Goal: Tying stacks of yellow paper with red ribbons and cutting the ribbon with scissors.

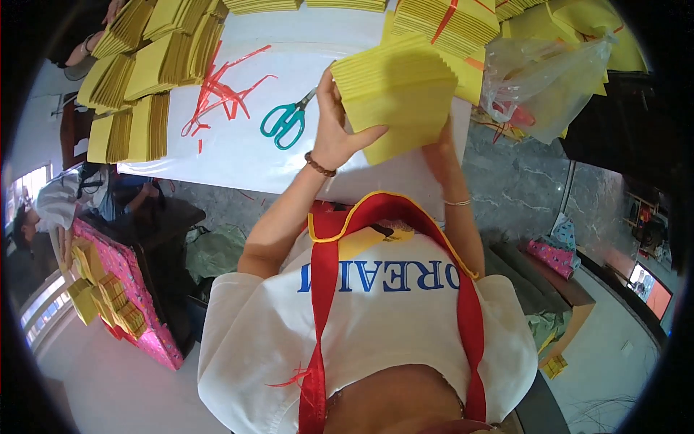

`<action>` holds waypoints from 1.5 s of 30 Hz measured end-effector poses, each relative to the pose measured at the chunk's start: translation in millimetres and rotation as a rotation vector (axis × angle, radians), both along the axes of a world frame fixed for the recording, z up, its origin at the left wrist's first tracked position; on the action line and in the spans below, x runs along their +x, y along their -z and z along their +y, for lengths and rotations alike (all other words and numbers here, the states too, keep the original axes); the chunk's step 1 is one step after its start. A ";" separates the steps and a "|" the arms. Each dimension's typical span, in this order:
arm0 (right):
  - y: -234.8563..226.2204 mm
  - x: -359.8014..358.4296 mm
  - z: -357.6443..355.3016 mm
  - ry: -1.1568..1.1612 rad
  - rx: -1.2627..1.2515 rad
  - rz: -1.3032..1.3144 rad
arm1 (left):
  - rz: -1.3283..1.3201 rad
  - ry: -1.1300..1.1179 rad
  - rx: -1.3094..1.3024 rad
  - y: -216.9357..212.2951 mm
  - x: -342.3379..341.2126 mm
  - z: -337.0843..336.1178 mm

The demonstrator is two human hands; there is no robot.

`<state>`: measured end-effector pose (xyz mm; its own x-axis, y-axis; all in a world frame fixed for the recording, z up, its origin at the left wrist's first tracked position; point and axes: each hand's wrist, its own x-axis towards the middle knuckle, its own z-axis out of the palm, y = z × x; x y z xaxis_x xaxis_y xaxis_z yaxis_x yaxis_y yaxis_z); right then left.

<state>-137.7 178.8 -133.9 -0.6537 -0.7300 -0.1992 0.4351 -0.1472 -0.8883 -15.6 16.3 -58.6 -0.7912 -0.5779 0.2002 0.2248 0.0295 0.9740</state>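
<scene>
Yellow paper stack (401,101) is gripped by half-open fingers of the left hand (337,134), thumb on its face; those of the right hand (439,154) hide behind it, how open I cannot tell. Teal-handled scissors (293,109) lie just left of the left fingers.

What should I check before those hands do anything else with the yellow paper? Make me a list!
1. Left hand on the yellow paper stack: ok, with its thumb across the front and its fingers at the left edge.
2. Right hand gripping well: cannot tell; its fingers are mostly hidden behind the stack.
3. Green-handled scissors away from the fingers: ok, they lie on the white tabletop, touched by neither hand.
4. Red strips tidy: not ok, they lie in a loose tangle.
5. Back of the stack neat: cannot tell, it faces away.
</scene>
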 end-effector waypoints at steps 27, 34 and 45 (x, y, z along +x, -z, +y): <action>-17.9 66.2 8.6 0.126 -0.183 -0.426 | 0.117 -0.333 1.001 55.9 9.1 63.2; -26.9 48.4 7.6 0.061 0.052 -0.262 | 0.128 -0.309 1.002 44.1 16.3 75.7; -11.1 37.6 7.2 -0.029 -0.007 -0.390 | -0.152 -0.423 0.968 59.8 31.1 84.6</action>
